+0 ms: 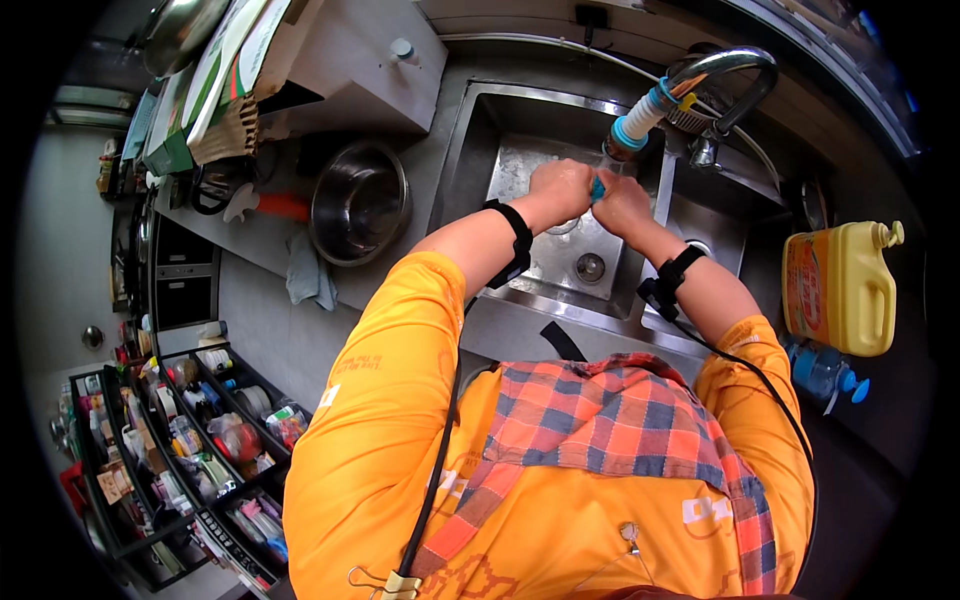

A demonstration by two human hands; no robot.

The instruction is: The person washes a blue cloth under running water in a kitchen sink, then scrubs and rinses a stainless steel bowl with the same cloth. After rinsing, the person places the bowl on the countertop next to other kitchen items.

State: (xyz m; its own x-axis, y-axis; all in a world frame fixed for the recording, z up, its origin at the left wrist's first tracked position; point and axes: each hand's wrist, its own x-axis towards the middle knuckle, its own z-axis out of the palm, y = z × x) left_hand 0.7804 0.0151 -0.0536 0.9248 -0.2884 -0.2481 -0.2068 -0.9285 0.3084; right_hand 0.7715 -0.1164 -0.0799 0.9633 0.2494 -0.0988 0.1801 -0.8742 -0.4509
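My left hand and my right hand are side by side over the left basin of a steel double sink. Both are closed around a small blue-green item, perhaps a cloth or sponge, mostly hidden by the fingers. Just above my right hand is the blue and white nozzle on the curved chrome faucet. Some water seems to show at its outlet. A drain strainer lies in the basin floor below my hands.
A steel pot and a hanging grey cloth are left of the sink. A yellow jug and a blue pump bottle stand to the right. A white box is behind the pot. A filled shelf rack stands lower left.
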